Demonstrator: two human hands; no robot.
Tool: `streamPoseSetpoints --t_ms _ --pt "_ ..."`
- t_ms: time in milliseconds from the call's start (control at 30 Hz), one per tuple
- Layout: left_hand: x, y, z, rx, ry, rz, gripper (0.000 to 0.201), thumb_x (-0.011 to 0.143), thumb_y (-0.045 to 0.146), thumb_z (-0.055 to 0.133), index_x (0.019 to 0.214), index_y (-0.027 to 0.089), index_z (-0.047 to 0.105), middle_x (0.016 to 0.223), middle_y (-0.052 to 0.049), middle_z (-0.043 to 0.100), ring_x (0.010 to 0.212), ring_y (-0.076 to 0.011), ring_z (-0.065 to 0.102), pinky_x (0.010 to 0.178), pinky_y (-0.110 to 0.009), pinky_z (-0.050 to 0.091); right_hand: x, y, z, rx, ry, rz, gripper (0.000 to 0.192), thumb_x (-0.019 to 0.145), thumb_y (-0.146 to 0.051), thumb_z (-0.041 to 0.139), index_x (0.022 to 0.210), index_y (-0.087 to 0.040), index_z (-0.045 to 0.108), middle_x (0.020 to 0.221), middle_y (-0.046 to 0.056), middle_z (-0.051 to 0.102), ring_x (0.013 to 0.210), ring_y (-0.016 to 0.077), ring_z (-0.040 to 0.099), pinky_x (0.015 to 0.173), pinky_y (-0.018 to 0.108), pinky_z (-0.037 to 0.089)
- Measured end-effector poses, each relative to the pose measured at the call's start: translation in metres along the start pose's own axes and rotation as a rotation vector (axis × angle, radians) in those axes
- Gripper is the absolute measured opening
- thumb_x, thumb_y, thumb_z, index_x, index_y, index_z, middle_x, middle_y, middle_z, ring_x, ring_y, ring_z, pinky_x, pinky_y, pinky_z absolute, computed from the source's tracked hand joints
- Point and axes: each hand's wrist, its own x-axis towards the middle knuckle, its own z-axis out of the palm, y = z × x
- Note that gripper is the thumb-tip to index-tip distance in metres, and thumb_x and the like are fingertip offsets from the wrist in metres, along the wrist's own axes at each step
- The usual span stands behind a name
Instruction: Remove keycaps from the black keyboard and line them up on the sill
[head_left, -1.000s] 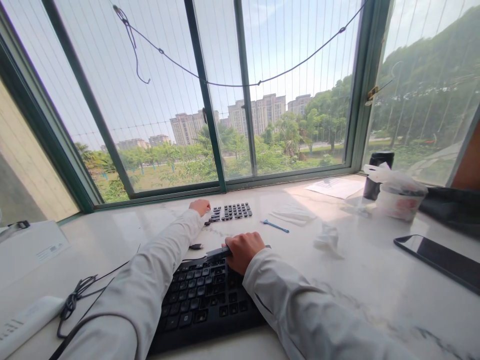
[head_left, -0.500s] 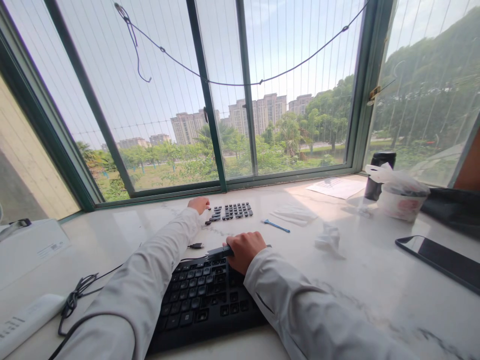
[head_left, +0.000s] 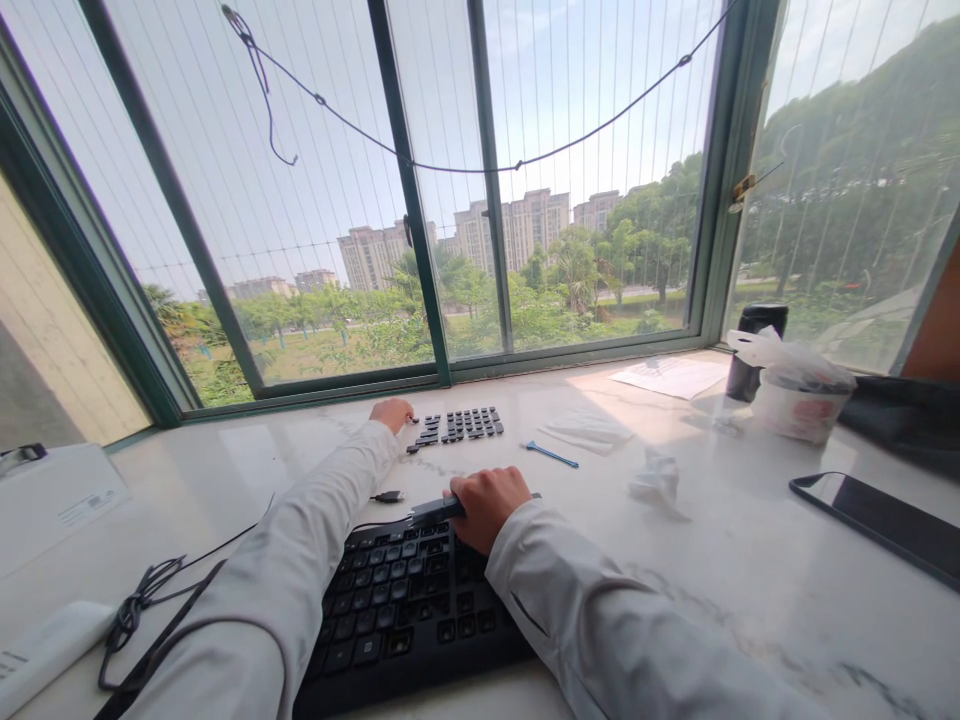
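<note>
Right now I am watching the left hand (head_left: 392, 412) reaching, fingers curled, cannot tell on what, beside loose keycaps (head_left: 457, 425), while the right hand (head_left: 486, 503) is gripping the keyboard (head_left: 397, 610) edge, risking scattering them across the tabletop (head_left: 712, 560).

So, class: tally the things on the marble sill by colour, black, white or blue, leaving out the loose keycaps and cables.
Black: 3, keyboard, phone, cup
White: 3, paper sheet, crumpled tissue, box
Blue: 1, small tool
Total: 7
</note>
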Motion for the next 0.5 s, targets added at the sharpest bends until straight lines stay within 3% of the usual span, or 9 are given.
streamPoseSetpoints --t_ms 133,267,500 --pt "0.001 -0.003 -0.005 0.039 0.011 -0.053 0.027 0.091 0.036 0.055 0.108 0.015 0.062 0.109 -0.008 0.063 0.098 -0.0197 0.060 0.087 -0.040 0.049 0.000 0.000 -0.002 -0.013 -0.001 -0.007 0.031 0.090 -0.038 0.041 0.090 -0.023 0.068 0.086 0.009 0.073 0.077 0.0254 0.069 0.065 0.035 0.044" --pt "-0.004 -0.013 -0.010 0.040 0.063 -0.087 0.017 0.080 0.034 0.066 0.092 0.022 0.067 0.096 -0.005 0.070 0.093 -0.0211 0.063 0.083 -0.030 0.045 0.000 0.000 -0.003 -0.019 -0.024 -0.005 0.030 0.090 -0.038 0.042 0.092 -0.023 0.068 0.088 0.009 0.073 0.080 0.0251 0.069 0.067 0.034 0.044" --pt "-0.014 -0.029 -0.006 -0.028 0.111 -0.096 0.031 0.070 0.044 0.072 0.096 0.029 0.068 0.098 0.002 0.072 0.090 -0.0165 0.064 0.075 -0.023 0.043 0.001 0.001 0.002 -0.014 0.003 -0.013 0.030 0.089 -0.038 0.042 0.092 -0.024 0.068 0.086 0.008 0.073 0.078 0.0255 0.068 0.066 0.035 0.044"
